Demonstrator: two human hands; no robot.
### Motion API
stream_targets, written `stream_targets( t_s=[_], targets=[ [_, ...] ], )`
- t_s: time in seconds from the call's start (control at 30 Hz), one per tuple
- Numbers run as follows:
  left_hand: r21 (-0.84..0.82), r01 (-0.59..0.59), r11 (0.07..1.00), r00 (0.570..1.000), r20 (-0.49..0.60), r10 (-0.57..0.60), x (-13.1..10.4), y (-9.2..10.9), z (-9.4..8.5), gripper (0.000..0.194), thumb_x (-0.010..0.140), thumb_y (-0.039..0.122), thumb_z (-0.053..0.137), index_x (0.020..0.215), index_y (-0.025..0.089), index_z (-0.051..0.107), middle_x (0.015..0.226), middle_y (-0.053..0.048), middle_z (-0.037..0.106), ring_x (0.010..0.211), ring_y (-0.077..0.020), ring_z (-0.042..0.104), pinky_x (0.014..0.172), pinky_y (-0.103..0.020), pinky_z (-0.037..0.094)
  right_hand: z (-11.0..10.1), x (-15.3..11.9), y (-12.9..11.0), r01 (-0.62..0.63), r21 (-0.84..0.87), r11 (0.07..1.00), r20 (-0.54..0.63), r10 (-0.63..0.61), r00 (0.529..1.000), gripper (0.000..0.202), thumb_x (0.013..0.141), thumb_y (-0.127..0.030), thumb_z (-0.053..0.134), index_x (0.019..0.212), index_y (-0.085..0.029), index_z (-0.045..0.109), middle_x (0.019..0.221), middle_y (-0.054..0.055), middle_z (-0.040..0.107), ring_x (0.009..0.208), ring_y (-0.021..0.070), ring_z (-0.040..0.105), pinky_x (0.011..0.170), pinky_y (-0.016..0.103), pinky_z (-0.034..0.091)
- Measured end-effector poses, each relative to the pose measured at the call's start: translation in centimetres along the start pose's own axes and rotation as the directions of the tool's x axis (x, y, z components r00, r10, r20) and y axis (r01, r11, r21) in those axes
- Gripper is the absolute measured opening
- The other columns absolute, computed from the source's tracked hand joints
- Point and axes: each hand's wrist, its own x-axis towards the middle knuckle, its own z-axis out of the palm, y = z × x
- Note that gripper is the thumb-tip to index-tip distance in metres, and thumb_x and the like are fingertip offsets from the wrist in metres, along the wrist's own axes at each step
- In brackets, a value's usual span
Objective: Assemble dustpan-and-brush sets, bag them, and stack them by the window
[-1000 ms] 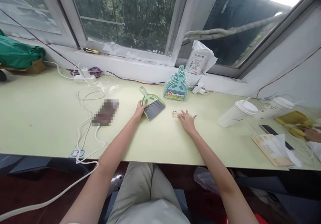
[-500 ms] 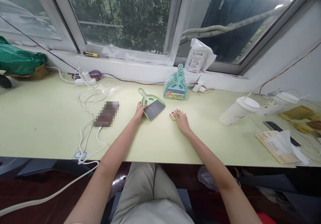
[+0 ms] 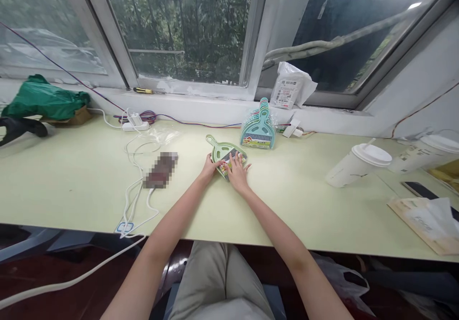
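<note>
A green dustpan [image 3: 214, 143] with a grey-bristled brush lies on the table, its handle toward the window. My left hand [image 3: 209, 168] grips the dustpan's lower left edge, thumb over the front. On the bristles lies a colourful printed label [image 3: 225, 165], partly hidden by my fingers. My right hand [image 3: 237, 172] rests on the label and brush with its fingers spread. Behind, near the wall, stands a wrapped stack of blue-green dustpans [image 3: 260, 125] with a similar label.
White cups [image 3: 355, 164] lean at the right, near a tissue pack [image 3: 425, 222] and a dark phone [image 3: 419, 189]. White cables [image 3: 131, 195], a power strip [image 3: 135, 126] and a blurred object [image 3: 161, 170] are at the left. A green bag [image 3: 50, 101] sits far left.
My right hand has moved left with the label, from the bare table onto the brush. My left hand still holds the dustpan. The camera view has shifted slightly.
</note>
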Motion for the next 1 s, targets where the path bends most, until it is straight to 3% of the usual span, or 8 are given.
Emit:
stream_targets(
  t_s=[0.23, 0.4, 0.47, 0.57, 0.67, 0.73, 0.83, 1.0],
  targets=[
    [0.013, -0.064, 0.998, 0.997, 0.054, 0.063, 0.0, -0.4, 0.3, 0.065, 0.053, 0.016, 0.081, 0.108, 0.022, 0.046, 0.113, -0.006, 0.059, 0.111, -0.0243, 0.057, 0.095, -0.042, 0.046, -0.6, 1.0, 2.1, -0.141, 0.334, 0.932, -0.199, 0.216, 0.956, 0.068, 0.092, -0.039, 0.033, 0.150, -0.025, -0.001, 0.158, 0.006, 0.000, 0.145, 0.0207, -0.005, 0.112, 0.058, 0.006],
    [0.029, -0.115, 0.993, 0.991, 0.078, 0.113, -0.4, -0.3, 0.8, 0.070, 0.054, 0.023, 0.082, 0.114, 0.023, 0.045, 0.114, -0.006, 0.058, 0.112, -0.0249, 0.056, 0.095, -0.044, 0.046, -0.3, 1.3, 3.2, -0.136, 0.888, 0.440, -0.023, 0.338, 0.941, 0.064, 0.080, -0.039, 0.057, 0.137, -0.018, 0.036, 0.140, 0.013, 0.048, 0.126, 0.0219, 0.049, 0.101, 0.040, 0.044],
    [0.103, -0.152, 0.983, 0.987, 0.070, 0.145, -0.6, -0.1, 0.9, 0.074, 0.052, 0.025, 0.083, 0.116, 0.022, 0.045, 0.116, -0.007, 0.057, 0.115, -0.0251, 0.053, 0.097, -0.044, 0.044, -0.3, 1.4, 3.5, -0.120, 0.966, 0.228, 0.042, 0.321, 0.946, 0.050, 0.074, -0.035, 0.066, 0.118, -0.017, 0.052, 0.119, 0.010, 0.064, 0.106, 0.0212, 0.063, 0.091, 0.038, 0.052],
    [0.270, -0.181, 0.946, 0.978, 0.149, 0.144, -0.1, 0.8, 0.1, 0.068, 0.057, 0.031, 0.082, 0.115, 0.020, 0.050, 0.119, -0.009, 0.056, 0.116, -0.0264, 0.052, 0.100, -0.043, 0.042, -0.6, 1.6, 4.1, -0.094, 0.993, 0.074, 0.058, 0.382, 0.922, 0.041, 0.063, -0.028, 0.076, 0.100, -0.017, 0.059, 0.099, 0.006, 0.071, 0.091, 0.0200, 0.068, 0.083, 0.035, 0.056],
    [0.452, -0.253, 0.855, 0.967, 0.150, 0.207, 1.9, 2.8, -2.3, 0.032, 0.077, 0.036, 0.064, 0.104, 0.019, 0.061, 0.115, -0.010, 0.060, 0.117, -0.0276, 0.051, 0.105, -0.045, 0.035, -1.1, 1.9, 4.8, -0.078, 0.996, 0.041, 0.053, 0.427, 0.903, 0.040, 0.059, -0.024, 0.079, 0.095, -0.017, 0.060, 0.092, 0.004, 0.072, 0.087, 0.0199, 0.068, 0.082, 0.035, 0.057],
    [0.607, -0.275, 0.746, 0.932, -0.022, 0.361, 4.1, 4.5, -4.5, 0.022, 0.083, 0.031, 0.053, 0.098, 0.020, 0.063, 0.117, -0.012, 0.059, 0.123, -0.0283, 0.045, 0.110, -0.046, 0.026, -1.3, 2.2, 5.2, -0.079, 0.996, 0.047, 0.050, 0.445, 0.894, 0.039, 0.059, -0.022, 0.078, 0.093, -0.017, 0.060, 0.091, 0.003, 0.072, 0.088, 0.0197, 0.068, 0.082, 0.036, 0.057],
    [0.821, -0.148, 0.552, 0.872, -0.155, 0.464, 7.6, 6.9, -7.9, 0.031, 0.075, 0.019, 0.059, 0.106, 0.015, 0.060, 0.135, -0.018, 0.045, 0.137, -0.0323, 0.026, 0.114, -0.048, 0.015, -1.4, 2.6, 5.3, -0.073, 0.996, 0.056, 0.041, 0.445, 0.895, 0.037, 0.060, -0.021, 0.077, 0.093, -0.018, 0.060, 0.094, 0.003, 0.072, 0.091, 0.0192, 0.068, 0.086, 0.036, 0.056],
    [0.927, -0.013, 0.375, 0.910, -0.145, 0.389, 11.0, 8.8, -10.8, 0.050, 0.071, 0.016, 0.059, 0.119, 0.008, 0.051, 0.145, -0.027, 0.030, 0.142, -0.0384, 0.005, 0.110, -0.058, 0.003, -1.1, 2.8, 5.0, -0.063, 0.998, 0.028, 0.046, 0.402, 0.914, 0.041, 0.057, -0.022, 0.078, 0.095, -0.018, 0.061, 0.095, 0.004, 0.072, 0.092, 0.0195, 0.068, 0.085, 0.035, 0.056]
  ],
)
